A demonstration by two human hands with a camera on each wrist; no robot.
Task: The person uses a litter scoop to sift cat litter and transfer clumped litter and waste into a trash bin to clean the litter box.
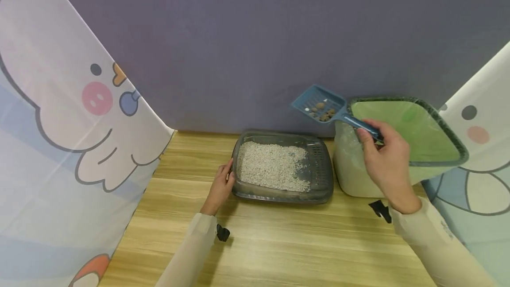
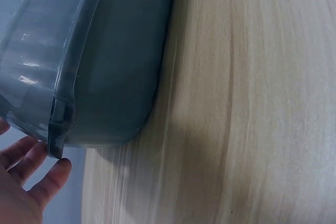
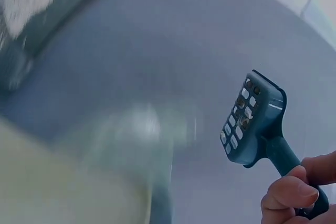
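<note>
A blue slotted litter scoop (image 1: pixel 318 105) is held by its handle in my right hand (image 1: pixel 388 156), up near the left rim of the bin. Several brown clumps (image 1: pixel 324 113) lie in its basket, and the right wrist view shows the slotted underside of the scoop (image 3: pixel 249 119). My left hand (image 1: pixel 220 187) holds the left rim of a grey litter box (image 1: pixel 275 197) filled with pale granular litter (image 1: pixel 275 167). In the left wrist view, thumb and fingertips of the left hand (image 2: pixel 31 182) pinch the rim at its corner.
Right of the litter box stands a pale bin (image 1: pixel 354 174) with a green inside and a dark speckled rim. Both containers stand on a wood-grain table (image 1: pixel 279 242). A grey-purple panel (image 1: pixel 247 48) rises behind them, with cartoon-printed sheets (image 1: pixel 59 114) at both sides.
</note>
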